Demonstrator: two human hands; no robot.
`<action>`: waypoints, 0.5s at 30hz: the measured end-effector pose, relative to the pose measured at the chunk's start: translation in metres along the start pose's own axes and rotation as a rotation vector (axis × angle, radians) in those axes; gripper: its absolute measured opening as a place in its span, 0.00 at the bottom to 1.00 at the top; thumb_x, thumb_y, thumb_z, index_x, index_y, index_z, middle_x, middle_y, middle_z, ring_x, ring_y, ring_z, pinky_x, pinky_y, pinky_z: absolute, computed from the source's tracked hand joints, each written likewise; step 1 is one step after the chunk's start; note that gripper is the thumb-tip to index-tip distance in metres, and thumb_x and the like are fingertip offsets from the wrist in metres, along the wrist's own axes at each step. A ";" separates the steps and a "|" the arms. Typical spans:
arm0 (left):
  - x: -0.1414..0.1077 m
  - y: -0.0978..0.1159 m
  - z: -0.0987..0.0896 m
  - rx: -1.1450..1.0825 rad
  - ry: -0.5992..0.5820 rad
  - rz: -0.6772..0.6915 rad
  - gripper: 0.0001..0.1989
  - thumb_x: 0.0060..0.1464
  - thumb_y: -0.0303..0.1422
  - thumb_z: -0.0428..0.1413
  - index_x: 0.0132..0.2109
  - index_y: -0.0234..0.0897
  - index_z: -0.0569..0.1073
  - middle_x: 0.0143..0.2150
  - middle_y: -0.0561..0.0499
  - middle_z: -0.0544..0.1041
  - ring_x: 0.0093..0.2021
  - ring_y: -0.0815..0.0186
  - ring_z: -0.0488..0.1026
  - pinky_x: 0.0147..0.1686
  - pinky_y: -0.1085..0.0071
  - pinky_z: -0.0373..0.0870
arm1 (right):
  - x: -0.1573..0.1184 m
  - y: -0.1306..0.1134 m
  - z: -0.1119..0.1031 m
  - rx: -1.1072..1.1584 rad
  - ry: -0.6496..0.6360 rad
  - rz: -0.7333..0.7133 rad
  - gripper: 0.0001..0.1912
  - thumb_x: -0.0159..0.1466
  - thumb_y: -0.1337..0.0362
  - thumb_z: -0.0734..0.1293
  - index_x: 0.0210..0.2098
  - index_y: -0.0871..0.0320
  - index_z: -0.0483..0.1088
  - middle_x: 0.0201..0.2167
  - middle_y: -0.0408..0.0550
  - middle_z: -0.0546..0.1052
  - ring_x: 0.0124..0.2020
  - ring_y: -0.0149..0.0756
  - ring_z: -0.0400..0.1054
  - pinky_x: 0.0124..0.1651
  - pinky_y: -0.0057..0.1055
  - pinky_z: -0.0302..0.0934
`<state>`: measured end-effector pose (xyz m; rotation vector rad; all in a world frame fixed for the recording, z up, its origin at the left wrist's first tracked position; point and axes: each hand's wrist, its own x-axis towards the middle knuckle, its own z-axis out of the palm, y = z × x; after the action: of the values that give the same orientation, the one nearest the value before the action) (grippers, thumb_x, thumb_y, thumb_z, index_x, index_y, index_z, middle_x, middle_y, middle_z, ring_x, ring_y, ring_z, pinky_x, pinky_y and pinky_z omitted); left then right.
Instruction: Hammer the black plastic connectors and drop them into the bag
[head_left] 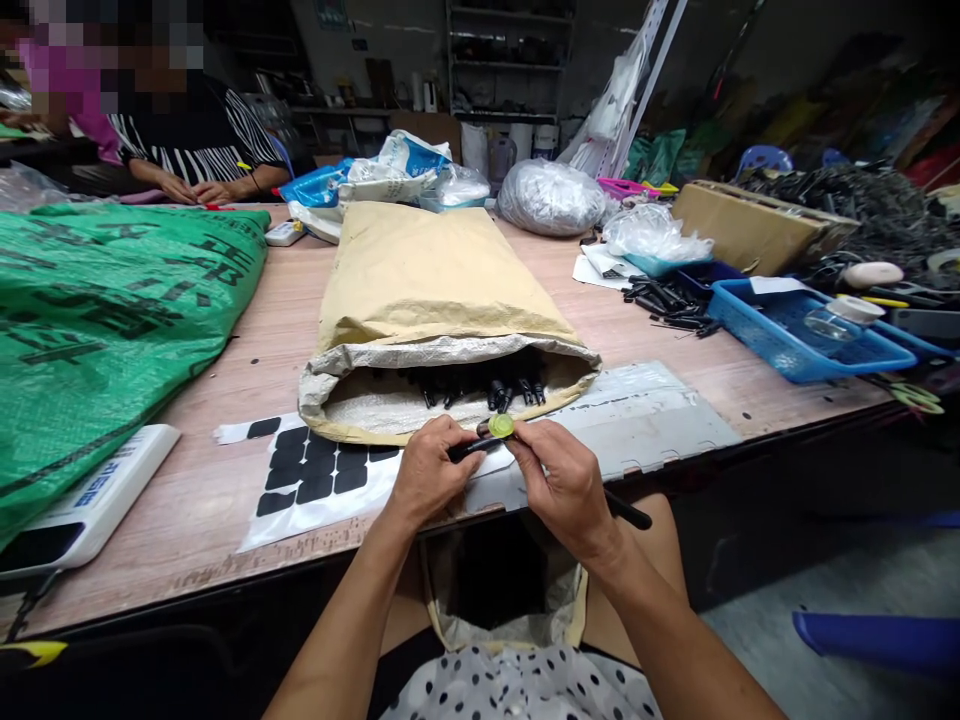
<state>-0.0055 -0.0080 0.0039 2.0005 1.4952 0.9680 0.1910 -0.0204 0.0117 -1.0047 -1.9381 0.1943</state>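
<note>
In front of the open paper sack, my two hands meet over the table's front edge. My left hand is closed, pinching a small black tubular part. My right hand grips a slim tool with a black handle that sticks out below the palm; its kind I cannot make out. A yellow-green round piece shows at my right fingertips, touching the black part or just above it. Several black parts lie inside the sack's mouth.
A sheet of black stickers lies left of my hands. Green sack and white scale sit further left. A blue basket and black pieces are right. A second sack stands between my knees. Another person's hands work across.
</note>
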 end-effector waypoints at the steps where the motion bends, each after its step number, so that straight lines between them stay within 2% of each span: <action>1: 0.000 0.001 0.000 0.002 0.002 0.000 0.05 0.53 0.28 0.63 0.38 0.39 0.83 0.32 0.51 0.74 0.38 0.63 0.72 0.40 0.68 0.68 | 0.000 0.000 0.001 -0.018 -0.030 0.004 0.14 0.71 0.68 0.63 0.53 0.53 0.74 0.41 0.50 0.80 0.44 0.40 0.74 0.50 0.37 0.70; 4: 0.000 0.001 0.001 0.002 0.007 -0.006 0.08 0.53 0.27 0.62 0.40 0.40 0.84 0.33 0.51 0.74 0.38 0.63 0.72 0.40 0.68 0.69 | 0.000 0.002 0.001 -0.065 -0.098 0.027 0.13 0.72 0.67 0.62 0.51 0.53 0.75 0.38 0.49 0.80 0.42 0.39 0.74 0.48 0.36 0.69; 10: 0.001 0.000 0.001 -0.004 -0.001 -0.022 0.08 0.53 0.28 0.62 0.41 0.41 0.84 0.34 0.51 0.76 0.38 0.63 0.73 0.42 0.67 0.69 | 0.000 0.007 -0.007 -0.041 0.038 0.059 0.13 0.71 0.67 0.63 0.52 0.52 0.74 0.41 0.50 0.80 0.44 0.41 0.74 0.50 0.39 0.70; 15: 0.001 0.001 0.002 0.023 0.009 -0.017 0.07 0.53 0.28 0.62 0.40 0.40 0.82 0.34 0.50 0.76 0.40 0.61 0.73 0.42 0.66 0.70 | -0.005 0.013 -0.005 -0.031 -0.046 0.098 0.13 0.72 0.67 0.62 0.51 0.53 0.75 0.39 0.50 0.80 0.43 0.41 0.74 0.49 0.38 0.69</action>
<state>-0.0031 -0.0076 0.0037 1.9980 1.5327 0.9587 0.2033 -0.0169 0.0045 -1.1261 -1.9400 0.2452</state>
